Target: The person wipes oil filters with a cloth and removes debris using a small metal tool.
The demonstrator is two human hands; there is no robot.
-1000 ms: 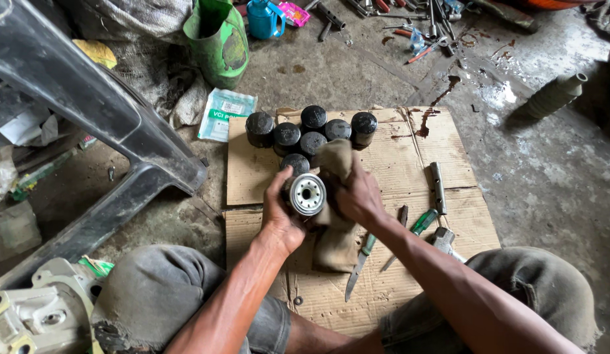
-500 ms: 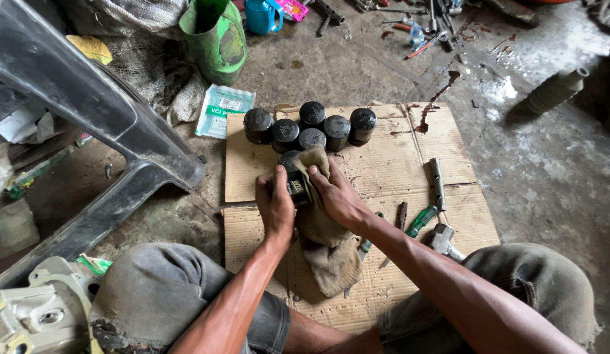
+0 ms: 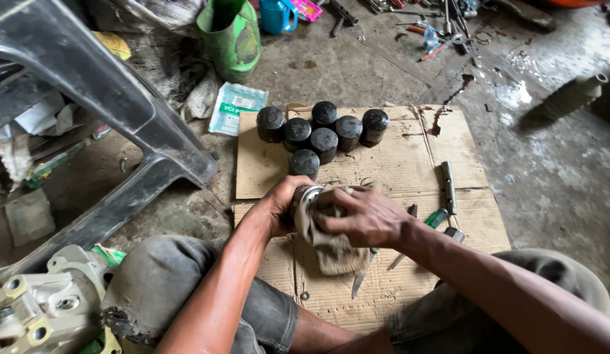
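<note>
Wiping down a black oil filter (image 3: 304, 195) looks like the step here: left hand (image 3: 277, 208) is clamped around the can, right hand (image 3: 362, 216) grips a tan rag (image 3: 328, 244) pressed over it. Filter sits between both hands, just near of the filter row (image 3: 321, 131). Next I'd guess turning it to reach the uncleaned side.

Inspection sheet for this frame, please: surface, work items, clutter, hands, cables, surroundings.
Surface: stained cardboard sheet on a wet concrete floor.
Work items: metal canister under a tan rag; seven black canisters clustered beyond.
Clutter: knife, green-handled screwdriver, metal bar.
Hands: left hand grips the canister; right hand presses the rag on it.
Cables: nothing seen.
Surroundings: black plastic chair, green container, engine part.
</note>
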